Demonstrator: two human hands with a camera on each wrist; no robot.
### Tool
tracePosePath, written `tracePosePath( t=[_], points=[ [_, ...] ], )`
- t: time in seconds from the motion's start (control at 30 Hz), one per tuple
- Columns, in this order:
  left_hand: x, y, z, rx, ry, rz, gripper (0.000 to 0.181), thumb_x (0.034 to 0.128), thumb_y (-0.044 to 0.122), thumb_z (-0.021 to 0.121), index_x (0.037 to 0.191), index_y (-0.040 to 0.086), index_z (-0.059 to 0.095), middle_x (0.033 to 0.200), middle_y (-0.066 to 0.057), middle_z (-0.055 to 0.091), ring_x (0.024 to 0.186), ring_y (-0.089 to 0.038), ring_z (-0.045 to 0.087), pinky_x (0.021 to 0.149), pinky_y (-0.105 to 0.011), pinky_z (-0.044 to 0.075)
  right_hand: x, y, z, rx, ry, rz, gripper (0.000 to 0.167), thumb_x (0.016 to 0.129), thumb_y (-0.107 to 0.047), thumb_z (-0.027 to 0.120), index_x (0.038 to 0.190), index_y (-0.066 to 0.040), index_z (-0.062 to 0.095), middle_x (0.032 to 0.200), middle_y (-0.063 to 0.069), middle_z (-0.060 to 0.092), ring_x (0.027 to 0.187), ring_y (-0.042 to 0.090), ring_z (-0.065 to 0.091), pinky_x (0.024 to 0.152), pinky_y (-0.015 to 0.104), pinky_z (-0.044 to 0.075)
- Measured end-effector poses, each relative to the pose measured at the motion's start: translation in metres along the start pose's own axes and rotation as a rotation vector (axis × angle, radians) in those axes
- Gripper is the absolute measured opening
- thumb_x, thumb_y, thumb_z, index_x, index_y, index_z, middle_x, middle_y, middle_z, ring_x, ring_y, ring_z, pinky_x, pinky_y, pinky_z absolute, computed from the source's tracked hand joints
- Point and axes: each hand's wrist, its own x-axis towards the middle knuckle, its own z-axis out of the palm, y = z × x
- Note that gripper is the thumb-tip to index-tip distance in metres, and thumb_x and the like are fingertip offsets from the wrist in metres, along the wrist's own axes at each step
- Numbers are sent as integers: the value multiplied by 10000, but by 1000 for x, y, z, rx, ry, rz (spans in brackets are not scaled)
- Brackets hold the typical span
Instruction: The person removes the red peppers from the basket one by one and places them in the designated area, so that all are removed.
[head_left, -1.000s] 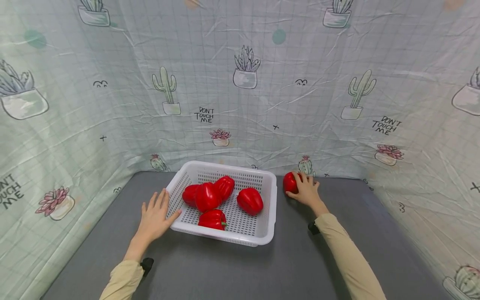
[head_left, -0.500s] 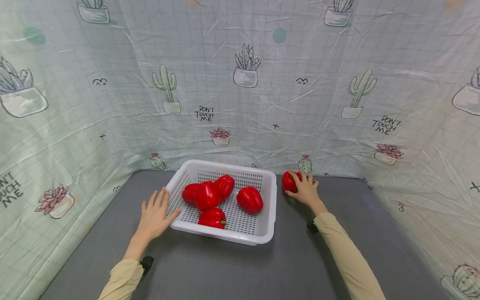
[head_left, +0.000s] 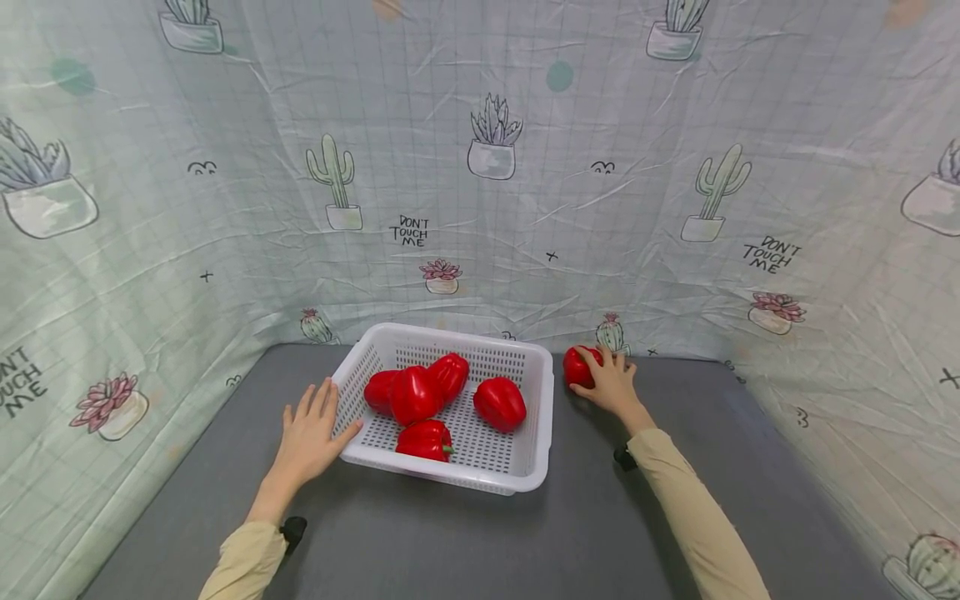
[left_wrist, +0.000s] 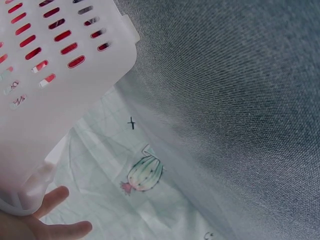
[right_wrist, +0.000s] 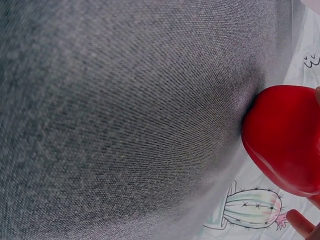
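Note:
In the head view a white perforated plastic basket point(head_left: 480, 482) stands on the grey table, holding several red bell peppers point(head_left: 501, 404). My left hand point(head_left: 306, 437) rests on the basket's left rim, fingers spread and fairly straight. The left wrist view shows the basket's slotted wall point(left_wrist: 75, 95) close up, with fingertips point(left_wrist: 70, 230) at the lower left. Right of the basket, my right hand point(head_left: 613, 385) holds another red bell pepper point(head_left: 579, 367) between thumb and fingers. That bell pepper point(right_wrist: 285, 137) appears against the table surface in the right wrist view; most of the hand is cut off there.
Grey cloth covers the table point(head_left: 465, 550). A pale plastic sheet point(head_left: 480, 208) printed with cacti encloses the table at the back and both sides, close behind the basket and the held pepper.
My right hand and its bell pepper have shifted very slightly left, towards the basket. The left hand, the basket and the peppers inside stay as they were.

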Motion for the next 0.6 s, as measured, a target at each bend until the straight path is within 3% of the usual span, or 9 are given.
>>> tracePosePath(
  t=[0.6],
  points=[
    [-1, 1, -1, 7, 5, 3, 778, 818, 431, 534, 1355, -74, 284, 1424, -267, 242, 1299, -456, 179, 970, -694, 103, -5, 1, -5, -7, 39, -26, 700, 748, -415, 665, 1337, -219, 342, 1356, 234, 305, 1153, 461, 283, 838, 672, 197]
  ],
)
